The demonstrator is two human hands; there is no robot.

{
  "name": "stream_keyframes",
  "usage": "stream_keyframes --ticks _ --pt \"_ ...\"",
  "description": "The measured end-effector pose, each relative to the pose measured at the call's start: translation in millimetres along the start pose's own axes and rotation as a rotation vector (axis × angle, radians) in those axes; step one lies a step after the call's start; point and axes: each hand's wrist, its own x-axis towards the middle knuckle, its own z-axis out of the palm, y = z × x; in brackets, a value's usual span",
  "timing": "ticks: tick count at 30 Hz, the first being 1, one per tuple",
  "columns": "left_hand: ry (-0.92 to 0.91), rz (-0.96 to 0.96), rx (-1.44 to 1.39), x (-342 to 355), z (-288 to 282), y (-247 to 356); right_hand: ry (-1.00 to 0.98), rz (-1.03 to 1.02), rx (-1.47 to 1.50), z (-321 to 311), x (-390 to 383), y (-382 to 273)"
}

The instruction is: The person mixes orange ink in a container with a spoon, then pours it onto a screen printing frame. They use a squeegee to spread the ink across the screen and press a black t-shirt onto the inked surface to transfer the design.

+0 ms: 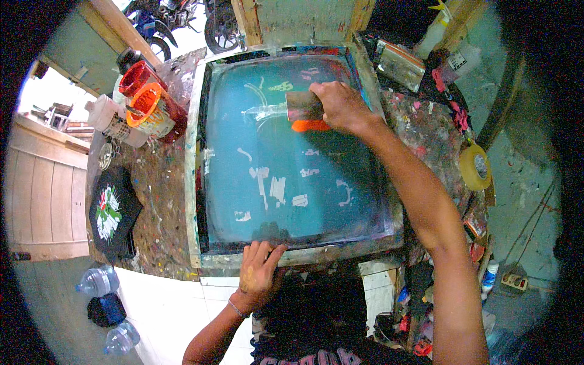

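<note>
A screen printing frame (316,256) with a teal mesh lies flat on the worktable in front of me; pale stencil shapes show in the mesh. My right hand (344,107) grips a squeegee (301,107) on the upper middle of the mesh. Along the squeegee's near side runs a streak of bright orange ink (309,126). At the near bar of the frame, my left hand (260,267) holds on, its fingers bent over the wood. The squeegee's edge against the mesh is partly hidden by the tool and my hand.
Left of the frame stand an orange-rimmed ink tub (149,109), a red tub (139,78) and a white bottle (118,121). Black printed fabric (112,213) lies nearer. On the right are a tape roll (475,166) and a metal can (400,66). Water bottles (99,281) are at lower left.
</note>
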Motion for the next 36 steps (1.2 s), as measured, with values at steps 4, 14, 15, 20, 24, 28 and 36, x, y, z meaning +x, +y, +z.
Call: stream_keyframes --ticks 4,14,15,20,24,28,36 --pt "-0.01 -0.002 0.011 0 0 0 -0.007 0.0 -0.004 1 1 -1" --pt "-0.006 -0.007 0.016 2 -3 4 -0.019 0.024 0.058 -3 4 -4" --pt "-0.003 -0.012 0.008 2 -4 4 0.032 -0.013 0.069 -4 6 -2" --pt "-0.036 -0.032 0.034 2 -5 5 0.048 -0.019 0.095 -6 10 0" --pt "-0.036 -0.029 0.026 2 -4 4 -0.041 -0.013 0.069 -5 9 -2" --pt "-0.018 -0.021 0.019 1 -3 4 0.017 -0.031 0.115 -4 10 -3" --pt "-0.012 -0.016 0.029 2 -4 4 -0.012 -0.016 0.098 -2 8 -7"
